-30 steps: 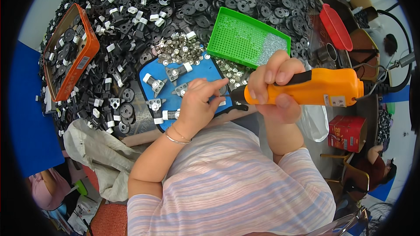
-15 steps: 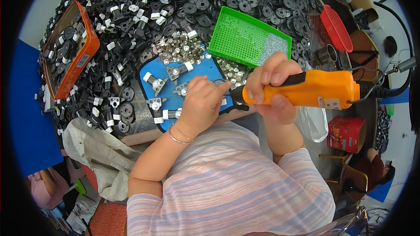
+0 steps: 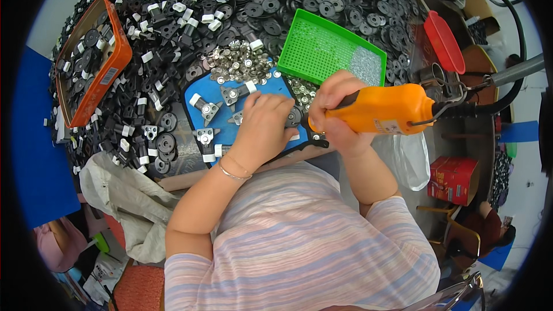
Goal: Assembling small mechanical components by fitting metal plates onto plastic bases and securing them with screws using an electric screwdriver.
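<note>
My right hand (image 3: pixel 340 116) is wrapped round an orange electric screwdriver (image 3: pixel 397 109), held nearly level with its black nose toward my left hand (image 3: pixel 266 124). My left hand lies low over a blue mat (image 3: pixel 222 128), its fingers and thumb bent about a black disc (image 3: pixel 294 116); its palm side is hidden. A white piece peeks out beside the thumb. Left of that hand, several black brackets (image 3: pixel 208 109) with white ends and metal caps lie on the mat. Small silver metal caps (image 3: pixel 239 60) are heaped at its far edge.
A green basket (image 3: pixel 305 46) holding small silver screws stands beyond my right hand. Loose black discs and white-ended brackets are piled behind. An orange tray (image 3: pixel 118 52) is at left, a red tray (image 3: pixel 443 43) at right. A coiled cable (image 3: pixel 518 72) tethers the screwdriver.
The screwdriver has swung and moved left, its rear end nearer me. My left hand has shifted slightly and its fingers have spread from a pinch over the black disc.
</note>
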### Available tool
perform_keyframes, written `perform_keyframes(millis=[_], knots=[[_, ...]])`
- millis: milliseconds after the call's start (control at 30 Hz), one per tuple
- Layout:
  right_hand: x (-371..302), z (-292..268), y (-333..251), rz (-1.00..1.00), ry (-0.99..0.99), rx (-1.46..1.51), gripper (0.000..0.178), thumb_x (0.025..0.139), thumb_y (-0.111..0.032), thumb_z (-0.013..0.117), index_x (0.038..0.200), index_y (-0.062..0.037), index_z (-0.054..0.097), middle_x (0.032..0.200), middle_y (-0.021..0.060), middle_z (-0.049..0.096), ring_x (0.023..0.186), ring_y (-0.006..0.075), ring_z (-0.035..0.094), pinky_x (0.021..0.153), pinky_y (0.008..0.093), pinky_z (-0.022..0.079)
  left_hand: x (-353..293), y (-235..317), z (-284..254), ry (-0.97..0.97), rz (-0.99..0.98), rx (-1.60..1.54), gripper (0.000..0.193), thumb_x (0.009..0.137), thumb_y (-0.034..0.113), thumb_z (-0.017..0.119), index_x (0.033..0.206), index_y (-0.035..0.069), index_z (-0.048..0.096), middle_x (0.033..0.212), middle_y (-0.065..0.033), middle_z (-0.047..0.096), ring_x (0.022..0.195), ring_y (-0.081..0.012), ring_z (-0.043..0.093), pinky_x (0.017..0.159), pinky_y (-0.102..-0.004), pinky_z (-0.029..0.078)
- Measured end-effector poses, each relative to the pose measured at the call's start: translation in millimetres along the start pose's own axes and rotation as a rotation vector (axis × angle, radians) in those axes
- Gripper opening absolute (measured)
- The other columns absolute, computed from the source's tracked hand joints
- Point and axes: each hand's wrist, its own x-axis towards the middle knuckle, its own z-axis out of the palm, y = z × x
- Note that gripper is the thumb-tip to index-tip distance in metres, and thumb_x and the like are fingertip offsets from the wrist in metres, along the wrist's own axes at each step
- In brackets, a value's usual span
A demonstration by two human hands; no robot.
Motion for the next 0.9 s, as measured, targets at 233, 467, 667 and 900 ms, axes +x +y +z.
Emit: perform_keyframes(millis=[233, 467, 667, 900], knots=[[3, 0, 1, 0.058, -0.114, -0.049, 0.022, 0.073, -0.005, 0.064, 0.086, -0.0013, 0.047, 0.083, 0.0103, 0.043, 0.056, 0.0149, 0.049, 0.05, 0.0247, 0.043, 7, -6, 4, -0.088, -0.016, -0.012, 0.036, 0.059, 0.016, 0.076, 0.089, 0.004, 0.06, 0.079, -0.0102, 0.059, 0.081, -0.0282, 0.056, 0.083, -0.0388, 0.037], [9, 2, 3, 0.08, -0.175, -0.066, 0.02, 0.073, -0.003, 0.063, 0.085, -0.0033, 0.047, 0.081, 0.0083, 0.044, 0.057, 0.0136, 0.049, 0.05, 0.0242, 0.043, 10, -3, 0, -0.127, -0.04, -0.001, 0.031, 0.058, 0.015, 0.076, 0.082, 0.005, 0.06, 0.078, -0.0108, 0.058, 0.079, -0.0288, 0.056, 0.079, -0.0384, 0.038], [20, -1, 2, 0.107, -0.315, 0.081, 0.028, 0.072, -0.017, 0.07, 0.09, -0.0017, 0.055, 0.086, 0.0103, 0.047, 0.06, 0.0152, 0.051, 0.055, 0.0238, 0.045, 10, -6, 4, -0.124, -0.013, -0.021, 0.028, 0.058, 0.014, 0.076, 0.08, 0.005, 0.061, 0.079, -0.011, 0.058, 0.079, -0.0291, 0.056, 0.079, -0.0384, 0.037], [39, -34, -24, -0.087, -0.097, 0.156, 0.067, 0.073, -0.045, 0.069, 0.119, -0.0034, 0.044, 0.097, 0.0094, 0.048, 0.071, 0.0189, 0.056, 0.074, 0.039, 0.047, 11, 0, 1, -0.097, -0.015, -0.007, 0.029, 0.058, 0.014, 0.076, 0.081, 0.004, 0.061, 0.077, -0.0115, 0.058, 0.077, -0.0299, 0.055, 0.078, -0.0389, 0.038]])
